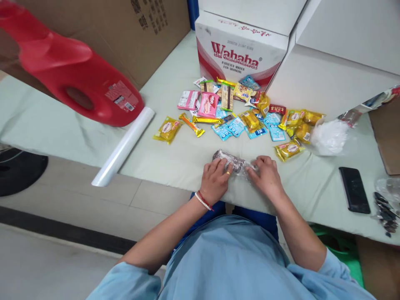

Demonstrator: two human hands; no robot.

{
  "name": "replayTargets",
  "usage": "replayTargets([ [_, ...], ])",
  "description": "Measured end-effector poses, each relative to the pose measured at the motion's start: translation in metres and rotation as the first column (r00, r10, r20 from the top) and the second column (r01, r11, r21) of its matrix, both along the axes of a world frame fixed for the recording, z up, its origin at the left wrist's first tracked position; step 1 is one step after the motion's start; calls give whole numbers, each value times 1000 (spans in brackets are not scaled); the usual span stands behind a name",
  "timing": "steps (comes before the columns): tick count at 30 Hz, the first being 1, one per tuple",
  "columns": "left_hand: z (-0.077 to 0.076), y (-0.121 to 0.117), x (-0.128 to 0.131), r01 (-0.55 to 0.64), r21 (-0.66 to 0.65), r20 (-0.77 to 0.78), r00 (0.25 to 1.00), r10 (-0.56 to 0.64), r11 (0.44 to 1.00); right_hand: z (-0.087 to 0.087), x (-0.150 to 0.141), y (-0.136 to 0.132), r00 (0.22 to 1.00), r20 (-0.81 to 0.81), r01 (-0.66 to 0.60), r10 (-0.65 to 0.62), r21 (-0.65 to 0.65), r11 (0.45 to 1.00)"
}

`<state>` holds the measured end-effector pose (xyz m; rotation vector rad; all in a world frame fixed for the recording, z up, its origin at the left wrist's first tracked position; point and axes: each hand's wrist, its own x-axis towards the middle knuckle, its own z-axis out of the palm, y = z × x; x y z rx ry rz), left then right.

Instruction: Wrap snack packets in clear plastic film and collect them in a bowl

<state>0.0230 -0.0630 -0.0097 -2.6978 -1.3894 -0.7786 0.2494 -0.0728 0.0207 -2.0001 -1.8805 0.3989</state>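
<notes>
A dark brown, roll-shaped item in clear plastic (231,160) lies on the cloth-covered table right before me. My left hand (215,178), with a ring and beaded bracelets, has its fingers closed over the left and near side of it. At its right end, my right hand (267,175) pinches the loose clear plastic (249,168), thumb toward the roll. What exactly is inside the plastic I cannot make out. Beyond the hands lies a spread of packaged snacks, among them a yellow-wrapped cake (288,150) and a pink packet (208,104).
A white roll of film (123,148) overhangs the front edge beside a red jug (81,79). A Wahaha carton (240,52) and white boxes stand at the back. To the right are a bunched white plastic bag (330,137), a black phone (354,189) and small dark packets (387,212).
</notes>
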Motion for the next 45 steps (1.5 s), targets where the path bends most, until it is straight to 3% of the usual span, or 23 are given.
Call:
replayTargets([
  [3, -1, 1, 3, 40, 24, 10, 999, -40, 999, 3, -4, -7, 997, -71, 1, -5, -60, 998],
  [7, -2, 3, 4, 73, -15, -38, 997, -73, 997, 25, -9, -11, 954, -283, 47, -96, -175, 984],
  [11, 1, 3, 5, 110, -57, -88, 989, -115, 992, 42, -35, 17, 924, -380, 3, -40, -95, 995],
  [14, 2, 2, 0, 137, -104, -49, 989, -142, 985, 37, -59, 48, 901, -433, -71, -23, -201, 977],
  [17, 0, 7, -13, 176, -175, 154, 977, -149, 969, 24, -72, 65, 891, -453, -107, -30, -275, 955],
  [20, 1, 19, -26, -14, -268, 372, 921, 117, 963, 17, -73, 63, 901, -431, -147, 50, -195, 970],
  [22, 3, 31, -25, -212, -346, 343, 878, 334, 914, 14, -71, 56, 904, -418, -159, 84, -150, 976],
  [24, 5, 42, -16, -285, -391, 233, 889, 394, 875, 12, -70, 51, 887, -458, -141, 66, -131, 981],
  [27, 10, 49, 1, -243, -432, 205, 912, 357, 869, 11, -70, 42, 780, -625, -91, -36, -169, 981],
  [30, 18, 38, 13, -151, -397, 379, 872, 312, 905, 18, -64, 27, 558, -811, -56, -175, -247, 967],
  [32, 25, 20, 19, -43, -296, 457, 871, 181, 954, 25, -55, 13, 401, -883, -41, -245, -284, 958],
  [34, 32, 1, 26, 119, -173, 420, 907, -36, 978, 29, -42, -3, 307, -908, -20, -285, -305, 952],
  [36, 35, -16, 36, 315, -105, 309, 912, -270, 943, 28, -27, -17, 301, -901, 26, -313, -321, 947],
  [39, 36, -25, 47, 536, -107, 210, 835, -508, 837, 22, -5, -33, 357, -870, 112, -341, -323, 940],
  [42, 37, -15, 42, 581, -133, 247, 804, -541, 803, 22, 26, -44, 396, -859, 215, -325, -257, 942],
  [44, 36, -2, 27, 506, -156, 261, 849, -459, 848, 30, 62, -46, 429, -855, 366, -290, -129, 922],
  [45, 33, 5, 17, 450, -161, 257, 878, -403, 878, 35, 86, -45, 445, -855, 464, -269, -37, 885],
])
